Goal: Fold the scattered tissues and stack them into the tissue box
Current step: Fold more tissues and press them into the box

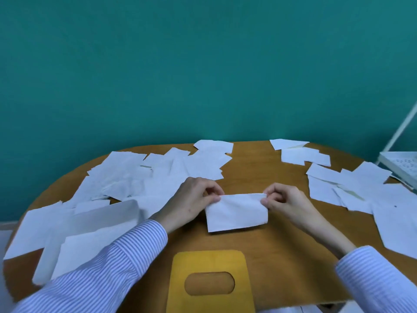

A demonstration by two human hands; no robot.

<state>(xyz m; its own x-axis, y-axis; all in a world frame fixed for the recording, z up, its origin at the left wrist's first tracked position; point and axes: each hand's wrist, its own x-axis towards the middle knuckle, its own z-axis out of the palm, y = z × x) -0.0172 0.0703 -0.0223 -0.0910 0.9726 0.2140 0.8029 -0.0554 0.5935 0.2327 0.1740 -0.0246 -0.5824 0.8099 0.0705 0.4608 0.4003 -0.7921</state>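
Observation:
A folded white tissue [237, 213] lies at the middle of the wooden table [270, 256]. My left hand [194, 197] pinches its far left corner and my right hand [284, 202] pinches its far right corner. Many loose white tissues [140, 177] are scattered over the left half of the table, and another spread of tissues [361, 190] covers the right side. A white open tissue box [90, 224] holding stacked tissues sits at the near left, partly behind my left sleeve. A yellow lid [209, 263] with an oval slot lies flat at the near edge.
A teal wall [203, 64] rises right behind the table. A white perforated shelf [401, 166] on a slanted white frame stands at the far right edge. Bare wood shows between my hands and the yellow lid.

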